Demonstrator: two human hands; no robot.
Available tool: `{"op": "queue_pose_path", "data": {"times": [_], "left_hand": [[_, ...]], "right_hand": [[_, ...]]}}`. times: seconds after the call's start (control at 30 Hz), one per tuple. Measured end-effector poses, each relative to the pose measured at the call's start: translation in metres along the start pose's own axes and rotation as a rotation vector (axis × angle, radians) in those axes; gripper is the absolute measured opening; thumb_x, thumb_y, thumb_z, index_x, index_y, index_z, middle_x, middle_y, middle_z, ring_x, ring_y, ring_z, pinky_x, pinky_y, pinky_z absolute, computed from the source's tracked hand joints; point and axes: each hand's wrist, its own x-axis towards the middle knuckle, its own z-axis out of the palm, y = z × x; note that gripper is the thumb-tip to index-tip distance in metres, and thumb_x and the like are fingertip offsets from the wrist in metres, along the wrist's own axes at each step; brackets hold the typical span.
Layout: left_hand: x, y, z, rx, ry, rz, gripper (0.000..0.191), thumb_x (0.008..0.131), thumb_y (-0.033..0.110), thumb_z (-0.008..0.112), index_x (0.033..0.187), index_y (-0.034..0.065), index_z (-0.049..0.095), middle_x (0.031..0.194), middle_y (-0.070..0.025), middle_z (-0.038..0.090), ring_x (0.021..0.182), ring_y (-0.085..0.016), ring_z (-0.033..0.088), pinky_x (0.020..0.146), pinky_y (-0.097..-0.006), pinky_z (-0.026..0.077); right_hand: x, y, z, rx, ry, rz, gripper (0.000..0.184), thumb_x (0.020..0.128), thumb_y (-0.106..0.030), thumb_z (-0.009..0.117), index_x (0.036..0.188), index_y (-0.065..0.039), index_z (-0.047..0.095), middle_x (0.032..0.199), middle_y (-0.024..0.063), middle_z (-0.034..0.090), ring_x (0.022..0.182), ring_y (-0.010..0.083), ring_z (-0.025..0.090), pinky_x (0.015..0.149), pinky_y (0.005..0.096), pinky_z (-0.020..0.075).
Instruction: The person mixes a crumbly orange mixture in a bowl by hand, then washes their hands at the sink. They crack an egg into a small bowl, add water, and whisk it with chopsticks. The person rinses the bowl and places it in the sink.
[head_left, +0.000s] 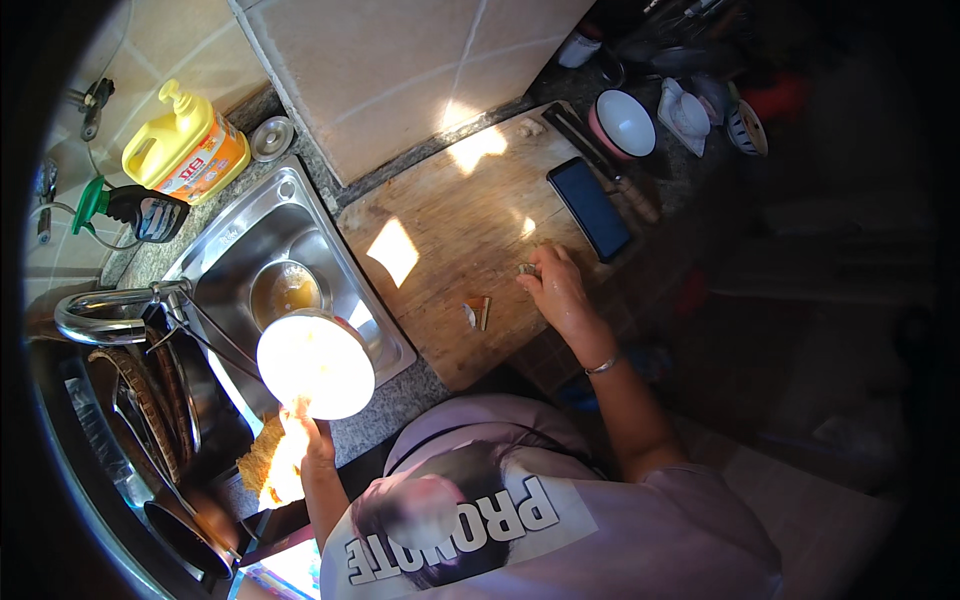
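Observation:
My left hand (307, 433) grips the rim of a white bowl (315, 365), glaring in sunlight, over the near edge of the steel sink (240, 217). In the sink sits a round metal bowl (262, 296) with brownish liquid. My right hand (553, 289), with a bracelet at the wrist, pinches a small pale greenish piece (527, 268) over the wooden cutting board (450, 240); what it is cannot be told. A small orange and white wrapper-like scrap (477, 312) lies on the board to the left of that hand. A dark smartphone (590, 210) rests at the board's right side.
Behind the sink stand a yellow detergent jug (187, 154) and a spray bottle (142, 212). A chrome faucet (112, 315) is at the left. A cleaver-like knife (585, 142), a pink and white bowl (622, 124) and a piece of ginger (531, 127) are at the back right. A brown cloth (262, 461) lies below the sink.

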Motion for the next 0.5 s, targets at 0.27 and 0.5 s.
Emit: {"op": "queue_pose_path", "data": {"times": [0.27, 0.5], "left_hand": [[-0.034, -0.005, 0.032, -0.072, 0.073, 0.013, 0.035, 0.08, 0.006, 0.053, 0.115, -0.0017, 0.052, 0.105, -0.0113, 0.059, 0.096, -0.022, 0.06, 0.086, -0.0339, 0.05], [-0.056, 0.005, 0.053, -0.051, 0.061, 0.066, 0.06, 0.075, 0.008, 0.055, 0.132, -0.0038, 0.039, 0.12, -0.0176, 0.053, 0.113, -0.03, 0.054, 0.097, -0.038, 0.045]], "right_hand": [[0.01, -0.013, -0.015, 0.192, -0.265, -0.093, 0.017, 0.075, 0.001, 0.072, 0.08, -0.002, 0.056, 0.092, 0.0123, 0.057, 0.073, 0.0211, 0.057, 0.063, 0.0315, 0.047], [-0.014, -0.06, 0.01, 0.063, -0.281, -0.339, 0.017, 0.072, -0.008, 0.073, 0.076, -0.009, 0.057, 0.102, 0.0059, 0.058, 0.093, 0.0255, 0.054, 0.082, 0.0392, 0.0402]]}}
